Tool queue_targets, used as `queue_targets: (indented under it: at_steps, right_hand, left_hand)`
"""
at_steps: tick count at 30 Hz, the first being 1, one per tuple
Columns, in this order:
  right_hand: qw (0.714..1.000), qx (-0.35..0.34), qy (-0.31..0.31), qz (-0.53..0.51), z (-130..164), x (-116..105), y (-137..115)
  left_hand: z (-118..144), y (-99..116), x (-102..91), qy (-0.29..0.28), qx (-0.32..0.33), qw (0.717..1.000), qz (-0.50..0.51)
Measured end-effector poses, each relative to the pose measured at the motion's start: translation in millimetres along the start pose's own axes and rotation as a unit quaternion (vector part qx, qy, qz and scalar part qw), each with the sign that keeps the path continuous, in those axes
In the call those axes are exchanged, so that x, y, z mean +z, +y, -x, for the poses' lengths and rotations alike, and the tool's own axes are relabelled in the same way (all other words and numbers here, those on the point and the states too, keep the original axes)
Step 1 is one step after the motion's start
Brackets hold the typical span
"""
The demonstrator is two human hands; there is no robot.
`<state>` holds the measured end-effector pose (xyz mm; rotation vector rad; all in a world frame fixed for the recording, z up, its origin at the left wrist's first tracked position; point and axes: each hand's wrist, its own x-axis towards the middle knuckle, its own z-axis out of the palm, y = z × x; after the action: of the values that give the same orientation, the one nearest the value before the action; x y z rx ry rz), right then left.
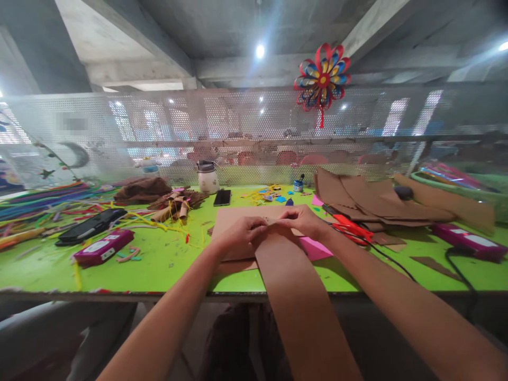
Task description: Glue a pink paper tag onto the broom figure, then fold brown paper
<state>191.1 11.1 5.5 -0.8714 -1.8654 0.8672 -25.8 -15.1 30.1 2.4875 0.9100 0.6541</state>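
A long brown paper strip [296, 296] runs from the bottom edge, right of centre, up over the near edge of a lime-green table [159, 278] to two bare hands at the middle. Both hands are closed on its far end, almost touching each other. The left hand [240, 232] has its fingers curled in over the strip's left corner; the right hand [310, 221] pinches the right corner between thumb and forefinger. The small detail between the fingertips is too blurred to tell.

Beneath the hands lies a wide brown sheet [230, 216], with a piece of bright pink paper [316, 248] sticking out under the right wrist. Just beyond that wrist are red-handled scissors [352, 228]. A purple box [103, 247] sits on the left side of the table, a second purple box [468, 241] on the right.

Farther back, from left to right, come a heap of coloured craft stems [43, 201], a dark phone [222, 198], a pale jar with a dark lid [208, 180] and a pile of brown paper [357, 196]. Behind the table stands a perforated metal screen [238, 119], where a red, blue and yellow paper flower [323, 79] hangs.
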Motion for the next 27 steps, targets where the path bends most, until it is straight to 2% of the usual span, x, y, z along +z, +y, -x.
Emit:
queue_targets:
  at_steps: [6, 10, 13, 17, 20, 23, 27]
  right_hand:
    - [0.999, -0.023, 0.014, 0.045, -1.8, -3.4, 4.4]
    - [0.997, -0.028, 0.029, 0.062, -2.7, -6.2, 5.1]
    - [0.998, -0.013, 0.013, 0.068, -1.8, -8.2, 3.2]
    - [0.998, 0.029, -0.040, 0.049, -0.6, -13.8, 2.5]
    - [0.997, 0.022, -0.062, 0.049, -0.7, -18.4, 2.8]
    - [0.997, -0.001, -0.061, 0.049, -0.9, -19.0, 0.7]
    - [0.999, -0.018, -0.023, 0.041, 0.4, -15.3, -5.5]
  left_hand:
    - [5.8, -0.9, 3.7, 0.039, -0.055, 0.996, -0.055]
    - [6.5, -8.2, 1.8, 0.054, -0.067, 0.992, -0.097]
    - [7.3, -11.3, 0.9, 0.045, -0.068, 0.993, -0.091]
    - [10.5, -10.4, 2.4, 0.046, -0.045, 0.995, -0.080]
    - [10.0, -10.0, 1.0, 0.018, -0.044, 0.998, -0.046]
    - [6.4, -11.3, -2.6, -0.009, -0.044, 0.999, -0.015]
    - [3.5, -14.0, -6.5, 0.028, -0.033, 0.999, -0.022]
